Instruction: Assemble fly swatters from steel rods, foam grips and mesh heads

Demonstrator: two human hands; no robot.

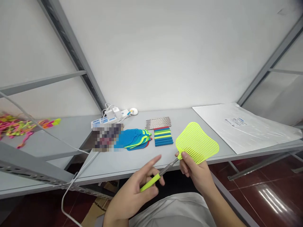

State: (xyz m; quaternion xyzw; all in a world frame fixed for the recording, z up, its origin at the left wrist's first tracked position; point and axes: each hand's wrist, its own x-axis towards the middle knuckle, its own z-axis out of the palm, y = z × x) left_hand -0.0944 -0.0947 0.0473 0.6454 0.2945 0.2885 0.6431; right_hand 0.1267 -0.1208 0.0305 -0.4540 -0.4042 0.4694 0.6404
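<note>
Between my hands is a yellow-green fly swatter (197, 142) with a perforated head, a thin metal rod and a green grip sleeve. My left hand (138, 189) closes around the sleeve, its index finger stretched out. At the neck, my right hand (195, 171) pinches the swatter, thumb on top of the head's base. Beyond them on the shelf lies a pile of blue, green and red swatter heads (134, 138). Beside it sits a row of coloured grip sleeves (163, 137), mostly blue, with some green and a red one. Behind these lie several metal rods (158, 123) side by side.
A white power strip (104, 121) with plugged-in adapters stands at the back left, a white round object (133, 111) near it. Pink, orange and yellow pieces (21, 126) lie on the left shelf. A large white wrapped sheet (246, 127) covers the right side. A cable (78, 175) hangs at left.
</note>
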